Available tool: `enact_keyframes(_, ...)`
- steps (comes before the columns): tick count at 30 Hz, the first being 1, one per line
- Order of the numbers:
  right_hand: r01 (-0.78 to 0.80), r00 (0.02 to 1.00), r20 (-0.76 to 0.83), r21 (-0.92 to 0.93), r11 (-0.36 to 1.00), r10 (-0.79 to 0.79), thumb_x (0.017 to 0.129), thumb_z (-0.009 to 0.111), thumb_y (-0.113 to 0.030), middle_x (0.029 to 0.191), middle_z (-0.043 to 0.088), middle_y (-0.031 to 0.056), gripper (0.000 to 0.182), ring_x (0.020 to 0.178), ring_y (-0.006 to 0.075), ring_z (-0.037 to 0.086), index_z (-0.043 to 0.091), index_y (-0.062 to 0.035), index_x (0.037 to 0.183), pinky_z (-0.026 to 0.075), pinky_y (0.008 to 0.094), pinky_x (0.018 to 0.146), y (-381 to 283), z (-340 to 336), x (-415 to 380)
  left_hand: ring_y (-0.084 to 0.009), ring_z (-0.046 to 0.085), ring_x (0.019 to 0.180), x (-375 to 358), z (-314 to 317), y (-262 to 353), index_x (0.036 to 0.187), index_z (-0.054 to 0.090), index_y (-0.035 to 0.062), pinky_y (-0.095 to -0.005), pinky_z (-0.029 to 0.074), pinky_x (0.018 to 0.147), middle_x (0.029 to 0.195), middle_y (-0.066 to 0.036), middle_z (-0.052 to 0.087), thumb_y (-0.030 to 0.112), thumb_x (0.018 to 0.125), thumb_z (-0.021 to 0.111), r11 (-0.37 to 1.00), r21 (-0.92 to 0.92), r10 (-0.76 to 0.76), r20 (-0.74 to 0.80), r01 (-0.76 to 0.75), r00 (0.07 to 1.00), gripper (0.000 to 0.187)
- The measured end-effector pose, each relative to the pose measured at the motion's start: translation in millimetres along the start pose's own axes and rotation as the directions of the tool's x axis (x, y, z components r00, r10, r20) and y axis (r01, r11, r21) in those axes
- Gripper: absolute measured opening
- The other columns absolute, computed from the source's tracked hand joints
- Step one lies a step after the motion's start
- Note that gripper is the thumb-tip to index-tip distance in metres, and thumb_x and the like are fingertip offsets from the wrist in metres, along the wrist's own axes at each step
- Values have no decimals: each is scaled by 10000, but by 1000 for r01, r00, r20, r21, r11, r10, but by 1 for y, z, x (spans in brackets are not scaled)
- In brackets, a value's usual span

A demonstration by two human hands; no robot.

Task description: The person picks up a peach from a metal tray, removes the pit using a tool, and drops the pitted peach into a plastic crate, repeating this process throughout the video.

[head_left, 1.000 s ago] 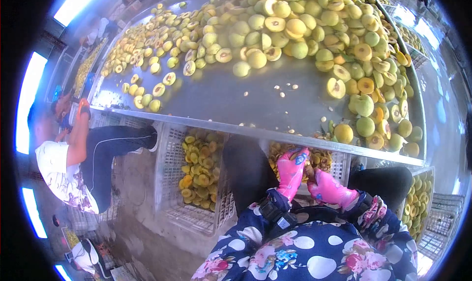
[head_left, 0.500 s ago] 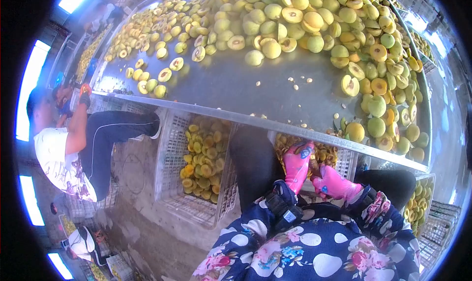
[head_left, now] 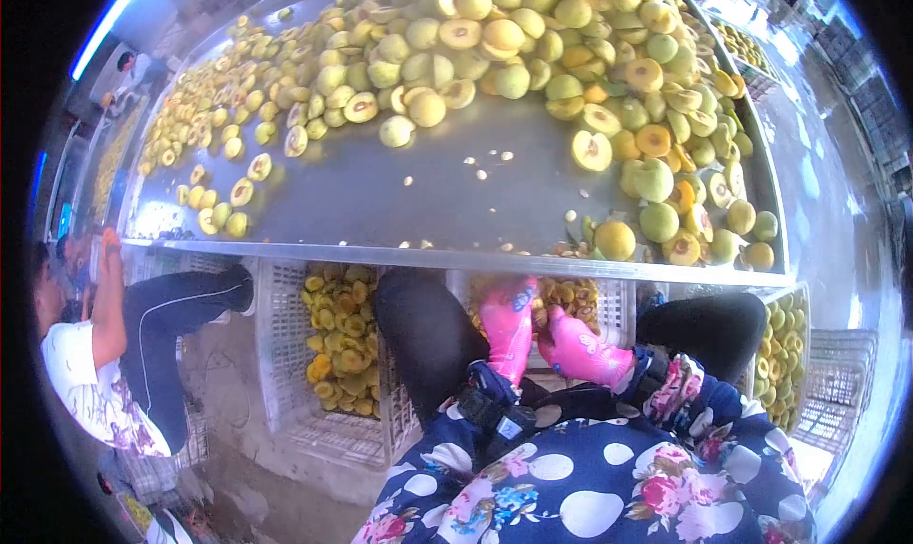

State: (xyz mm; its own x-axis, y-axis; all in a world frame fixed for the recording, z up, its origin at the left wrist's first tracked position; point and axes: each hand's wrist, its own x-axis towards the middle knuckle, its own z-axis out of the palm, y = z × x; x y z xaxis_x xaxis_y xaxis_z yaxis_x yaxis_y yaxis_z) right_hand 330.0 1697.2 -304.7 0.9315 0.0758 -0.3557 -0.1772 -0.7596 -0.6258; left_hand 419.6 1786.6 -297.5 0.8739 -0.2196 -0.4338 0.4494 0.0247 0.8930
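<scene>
My hands, left (head_left: 509, 327) and right (head_left: 578, 346), pink-gloved, curled together over crate (head_left: 618, 308) lower centre; contents hidden. Keep grip low, fruit halves dropping inside.

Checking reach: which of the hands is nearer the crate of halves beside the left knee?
Left. The left hand is closer to that crate; the right hand is farther off.

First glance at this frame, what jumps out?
The heap of yellow-green peaches, whole and halved, covering the far side of the steel table. Below the table's near edge, the left hand and right hand, both in bright pink gloves, meet over a white crate of halved fruit; what they hold cannot be made out. At the left edge another person sits at the same table.
</scene>
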Motion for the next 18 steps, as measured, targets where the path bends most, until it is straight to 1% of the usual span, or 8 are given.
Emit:
enact_keyframes(1, -154, 988, 49, 345, 926, 146, 873, 466, -130, 676, 542, 76, 162, 516, 178, 560, 469, 18, 939, 413, 323, 399, -9, -7, -1, -113, 586, 805, 0, -1, -2, 927, 656, -3, -235, 450, 750, 900, -64, 661, 51, 780, 655, 1000, -29, 6, 17, -5, 1000, 157)
enact_keyframes(2, -287, 956, 140, 638, 715, 258, 872, 464, -134, 683, 541, 73, 181, 508, 176, 556, 457, 23, 960, 404, 319, 380, -16, -18, -4, -114, 586, 801, 2, -2, -3, 931, 655, -4, -235, 450, 747, 898, -65, 661, 51, 783, 652, 998, -56, 14, 31, -12, 999, 158)
enact_keyframes(3, -362, 931, 274, 620, 697, 240, 860, 471, -153, 692, 543, 82, 256, 497, 173, 552, 422, 38, 1024, 388, 308, 347, -26, -38, -7, -116, 586, 798, 2, -5, -5, 935, 653, -5, -236, 451, 744, 896, -67, 661, 51, 785, 649, 997, -79, 19, 44, -16, 999, 160)
enact_keyframes(6, -427, 902, 291, 510, 747, 318, 849, 481, -165, 683, 540, 87, 275, 481, 177, 544, 428, 30, 1035, 400, 314, 363, -25, -42, -6, -119, 593, 804, 3, -7, -9, 943, 648, -12, -233, 455, 751, 896, -76, 661, 54, 791, 641, 994, -82, 77, 90, -70, 993, 165)
enact_keyframes(10, 76, 996, -67, 201, 977, -63, 851, 499, -200, 610, 536, 73, 265, 454, 165, 534, 446, 35, 962, 438, 288, 382, 4, -20, -2, -142, 612, 823, 9, -12, -21, 940, 637, -32, -239, 469, 762, 894, -90, 664, 51, 793, 631, 999, -24, -21, 109, 24, 994, 169)
enact_keyframes(13, -388, 914, 367, 663, 640, 173, 848, 501, -182, 599, 515, 84, 217, 447, 168, 530, 426, 17, 893, 383, 302, 368, -10, -43, -9, -158, 614, 806, 7, -13, -13, 944, 631, -33, -254, 475, 753, 899, -101, 659, 97, 824, 602, 996, 37, 72, 165, -79, 984, 179)
enact_keyframes(16, -374, 923, 345, 695, 614, 171, 847, 511, -184, 562, 493, 70, 198, 430, 164, 516, 412, -13, 840, 384, 299, 371, -12, -51, -12, -170, 615, 793, 15, -19, -18, 940, 630, -33, -276, 476, 763, 887, -106, 655, 169, 860, 560, 1000, 5, -18, 240, 17, 971, 229)
enact_keyframes(18, -343, 937, 303, 699, 627, 174, 854, 511, -191, 550, 477, 62, 200, 416, 164, 498, 414, -16, 849, 381, 295, 369, -11, -54, -16, -215, 599, 878, 17, -18, -21, 1055, 572, -41, -316, 475, 810, 993, -148, 618, 225, 899, 495, 994, 71, 57, 365, -88, 929, 318)
